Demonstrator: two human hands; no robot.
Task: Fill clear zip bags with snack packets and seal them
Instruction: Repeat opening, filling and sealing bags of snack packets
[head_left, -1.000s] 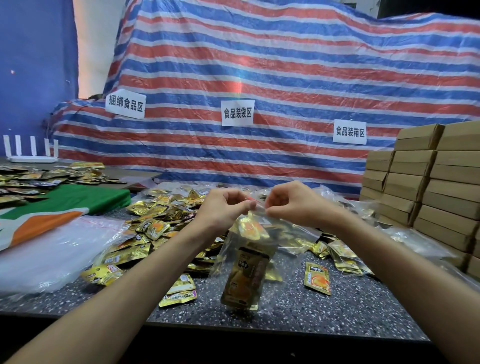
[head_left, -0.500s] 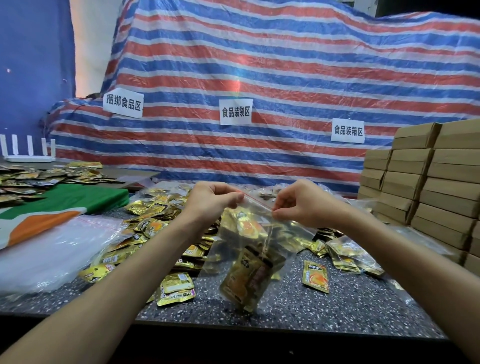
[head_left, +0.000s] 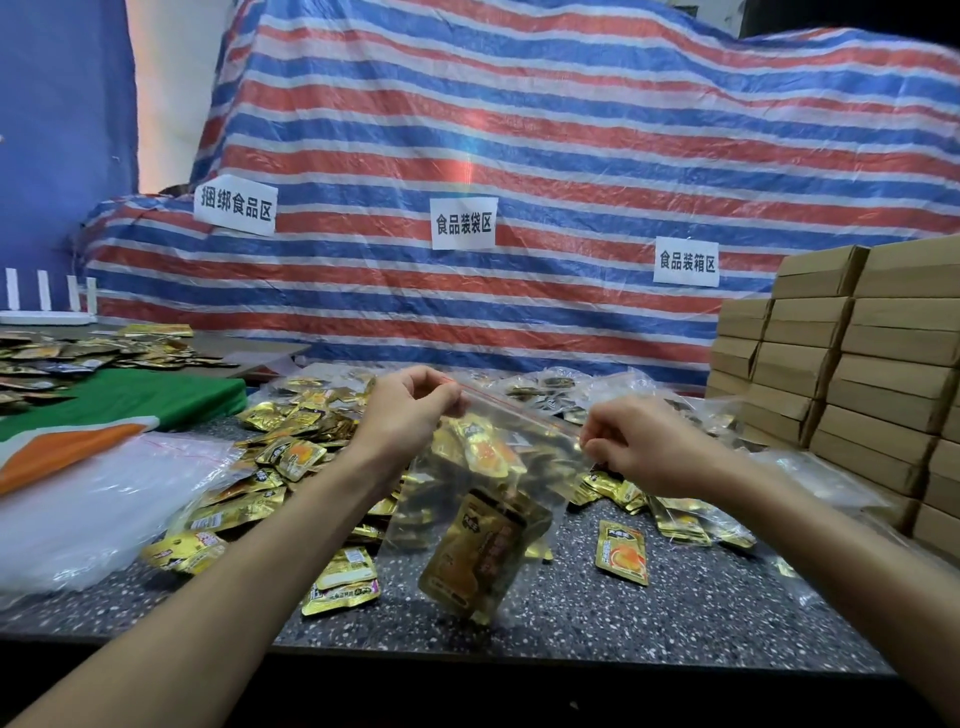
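Observation:
A clear zip bag (head_left: 498, 499) with a red zip strip hangs above the speckled table (head_left: 675, 613), holding several gold snack packets. My left hand (head_left: 410, 410) pinches the bag's top left corner. At the right end of the zip strip, my right hand (head_left: 639, 441) pinches the top edge. The strip slopes down from left to right between the two hands. A heap of gold snack packets (head_left: 291, 457) lies behind and left of the bag. One loose packet (head_left: 622, 553) lies flat to the bag's right.
A stack of empty clear bags (head_left: 88, 509) lies at the left, beside a green and orange cloth (head_left: 104, 415). Cardboard boxes (head_left: 857, 395) are stacked at the right. More filled clear bags (head_left: 691, 514) sit behind my right hand. A striped tarp (head_left: 519, 156) closes off the back.
My hands have moved apart along the zip strip, the right one going right and down. The bag has tilted and swung slightly.

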